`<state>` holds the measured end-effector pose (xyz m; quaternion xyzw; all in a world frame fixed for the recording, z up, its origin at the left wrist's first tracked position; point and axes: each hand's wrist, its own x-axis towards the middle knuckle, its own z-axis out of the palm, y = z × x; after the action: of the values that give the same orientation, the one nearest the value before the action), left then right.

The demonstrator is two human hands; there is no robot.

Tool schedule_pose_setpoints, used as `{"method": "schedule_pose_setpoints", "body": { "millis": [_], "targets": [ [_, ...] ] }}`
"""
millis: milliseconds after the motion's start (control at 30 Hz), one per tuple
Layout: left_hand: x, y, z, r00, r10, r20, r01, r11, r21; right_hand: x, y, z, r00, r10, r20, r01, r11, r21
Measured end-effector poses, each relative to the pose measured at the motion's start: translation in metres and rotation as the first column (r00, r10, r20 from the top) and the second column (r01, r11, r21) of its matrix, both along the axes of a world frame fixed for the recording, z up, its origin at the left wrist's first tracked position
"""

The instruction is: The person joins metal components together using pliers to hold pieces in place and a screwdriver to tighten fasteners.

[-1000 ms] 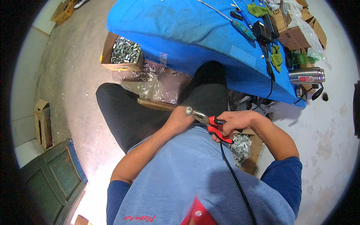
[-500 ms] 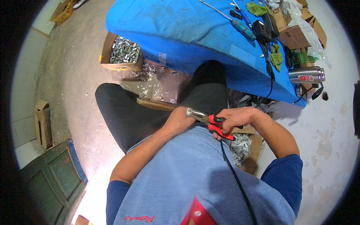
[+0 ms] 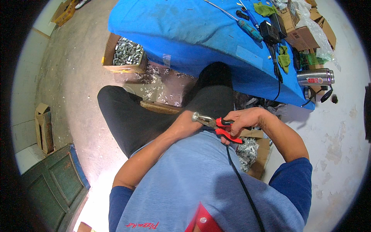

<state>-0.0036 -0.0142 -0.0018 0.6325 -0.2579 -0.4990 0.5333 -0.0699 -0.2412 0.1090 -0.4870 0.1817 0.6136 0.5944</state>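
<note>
Pliers [image 3: 224,133] — less steep than before

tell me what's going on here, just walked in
A seated person holds red-and-black-handled pliers in the right-hand grip, their jaws reaching to a small shiny metal piece beside the left-hand grip. Whether the jaws are clamped on it is hard to tell. Ahead is a blue-covered table with a teal-handled screwdriver on it, and a cardboard box of metal cylinders stands beside the table.
</note>
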Motion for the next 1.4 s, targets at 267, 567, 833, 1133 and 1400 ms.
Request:
{"method": "schedule_pose_setpoints", "body": {
  "millis": [267, 567, 833, 1133, 1400],
  "targets": [
    [0.001, 0.0, 0.003, 0.998, -0.003, -0.055, 0.002, 1.0, -0.021, -0.005, -0.001, -0.003, 0.998, -0.066, -0.018, 0.066, 0.997, 0.032],
    [-0.004, -0.001, -0.007, 0.994, 0.052, -0.092, -0.055, 0.998, -0.034, -0.007, 0.001, -0.004, 0.994, -0.111, -0.015, 0.111, 0.993, 0.034],
    [0.0, -0.001, -0.001, 0.996, 0.036, -0.08, -0.036, 0.999, 0.012, -0.006, 0.004, -0.004, 0.998, -0.069, 0.006, 0.069, 0.998, -0.002],
    [-0.001, 0.0, 0.001, 0.975, -0.012, 0.221, -0.01, 0.995, 0.098, -0.005, 0.002, -0.006, 0.999, -0.042, -0.008, 0.042, 0.999, -0.025],
    [0.001, 0.0, 0.013, 0.977, 0.014, 0.213, -0.045, 0.989, 0.141, -0.007, 0.009, -0.004, 0.997, -0.075, 0.017, 0.076, 0.99, -0.116]
  ]
}}
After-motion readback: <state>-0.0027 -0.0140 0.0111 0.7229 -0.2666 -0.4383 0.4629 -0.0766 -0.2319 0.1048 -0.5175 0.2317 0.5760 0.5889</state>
